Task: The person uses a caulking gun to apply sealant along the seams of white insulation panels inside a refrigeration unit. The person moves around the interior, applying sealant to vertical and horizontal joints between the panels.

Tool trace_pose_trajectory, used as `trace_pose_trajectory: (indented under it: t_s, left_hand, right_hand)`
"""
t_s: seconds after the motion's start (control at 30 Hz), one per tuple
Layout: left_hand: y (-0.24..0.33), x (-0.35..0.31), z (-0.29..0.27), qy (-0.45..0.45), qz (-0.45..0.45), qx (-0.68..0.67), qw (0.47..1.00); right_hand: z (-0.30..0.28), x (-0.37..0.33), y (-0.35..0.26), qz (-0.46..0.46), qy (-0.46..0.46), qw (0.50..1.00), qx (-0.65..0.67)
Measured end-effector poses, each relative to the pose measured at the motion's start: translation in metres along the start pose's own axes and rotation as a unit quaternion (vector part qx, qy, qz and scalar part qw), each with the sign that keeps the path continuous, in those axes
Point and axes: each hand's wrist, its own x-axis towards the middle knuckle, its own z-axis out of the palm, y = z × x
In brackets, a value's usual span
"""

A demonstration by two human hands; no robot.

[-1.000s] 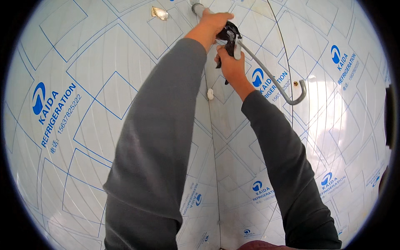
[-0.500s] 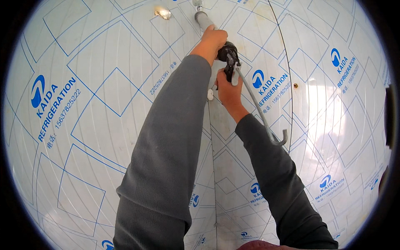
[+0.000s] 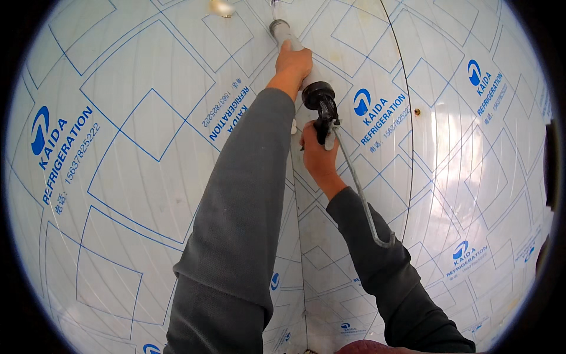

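Note:
A caulking gun (image 3: 318, 97) with a pale grey barrel and black frame slants up and slightly left over the corner seam. My left hand (image 3: 295, 64) is wrapped around the barrel from the left. Farther down, my right hand (image 3: 320, 156) closes around the black handle; the trigger is partly hidden by my fingers. From the back of the gun a metal plunger rod (image 3: 361, 192) runs down over my right forearm, its hooked end by the sleeve. The nozzle tip is near the upper edge and too small to make out clearly.
Film-covered panels (image 3: 147, 124) with blue line patterns and logos surround my arms. A seam (image 3: 300, 248) runs down between my forearms, with a white blob (image 3: 293, 127) beside it. A dark joint line (image 3: 411, 177) and a small brown hole (image 3: 417, 111) lie to the right.
The caulking gun and my right hand have moved down toward me, the hooked rod with them. My left hand now sits farther up the barrel, away from the black frame. The view has shifted slightly.

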Motion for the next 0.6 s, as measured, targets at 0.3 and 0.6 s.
trace_pose_trajectory:
  t_s: [0.3,0.6]
  left_hand:
    - [-0.014,0.002,0.001,0.015,0.017,-0.047,0.999]
    - [-0.023,-0.029,0.002,0.048,0.014,0.012,0.999]
  right_hand:
    - [-0.008,-0.020,-0.008,-0.062,-0.014,0.998,0.008]
    - [-0.020,-0.052,-0.030,-0.003,-0.032,0.996,0.078]
